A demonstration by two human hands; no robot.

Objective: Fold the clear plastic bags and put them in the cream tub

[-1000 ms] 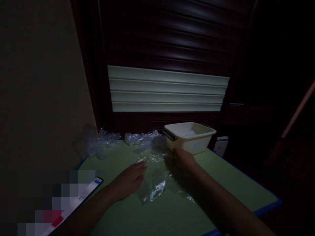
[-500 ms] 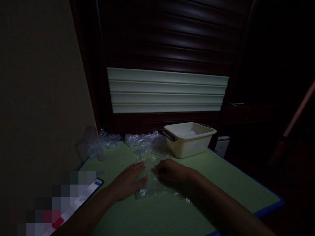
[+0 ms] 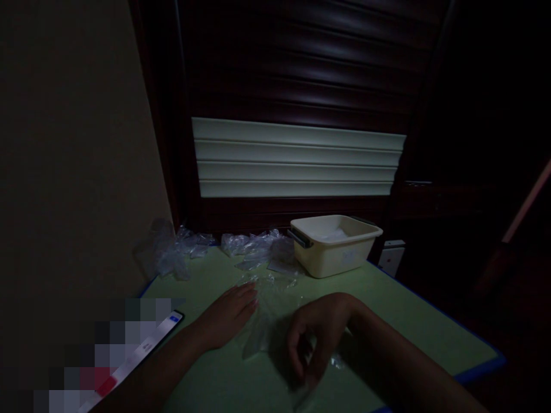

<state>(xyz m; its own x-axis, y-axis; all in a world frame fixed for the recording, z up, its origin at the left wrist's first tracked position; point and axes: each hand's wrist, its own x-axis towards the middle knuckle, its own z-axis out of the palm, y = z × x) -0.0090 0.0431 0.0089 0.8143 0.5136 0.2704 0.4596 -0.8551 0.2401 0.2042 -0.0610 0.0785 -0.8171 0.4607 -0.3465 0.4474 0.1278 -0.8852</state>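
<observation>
A clear, thin plastic bag [image 3: 260,335] lies crinkled on the green tabletop between my hands. My left hand [image 3: 230,312] rests flat at its left side, fingers stretched out and touching the plastic. Closer to me, my right hand [image 3: 316,335] is bent down with thumb and fingertips pinched together. A faint translucent edge of plastic shows just below that pinch. Part of the bag is hidden beneath my right hand, and the dim light blurs its outline.
Several crumpled clear bags [image 3: 253,246] lie along the table's far edge, with more in a pile [image 3: 170,255] at the far left. A cream tub [image 3: 333,258] with dark handles stands at the back right. A phone [image 3: 148,347] lies at left, partly pixelated.
My right hand has moved toward me and slightly right, from the bag's middle to the near side. The plastic has shifted and creased. My left hand stays nearly in place, its thumb drawn in.
</observation>
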